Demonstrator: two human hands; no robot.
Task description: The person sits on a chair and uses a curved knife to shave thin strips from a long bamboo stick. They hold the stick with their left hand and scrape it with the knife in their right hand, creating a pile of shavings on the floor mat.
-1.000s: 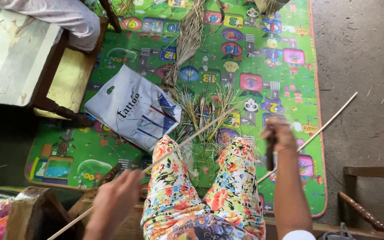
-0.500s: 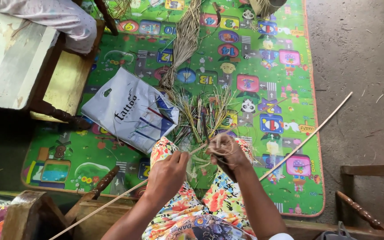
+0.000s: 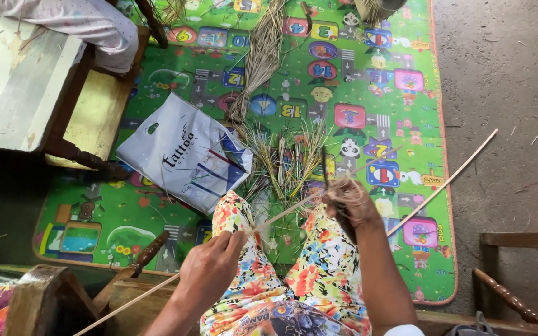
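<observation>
Plastic bag (image 3: 182, 152) and straw (image 3: 284, 162) on mat (image 3: 368, 81) beyond knees. Left hand (image 3: 210, 267) pinches long stick (image 3: 294, 208); right hand (image 3: 350, 202) grips dark blade (image 3: 325, 168).

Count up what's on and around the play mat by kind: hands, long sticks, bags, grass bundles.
Hands: 2, the left hand and the right hand, both on the near stick
Long thin sticks: 2, the near stick and the far stick
White plastic bag: 1
Dried grass bundle: 1
Total: 6
</observation>
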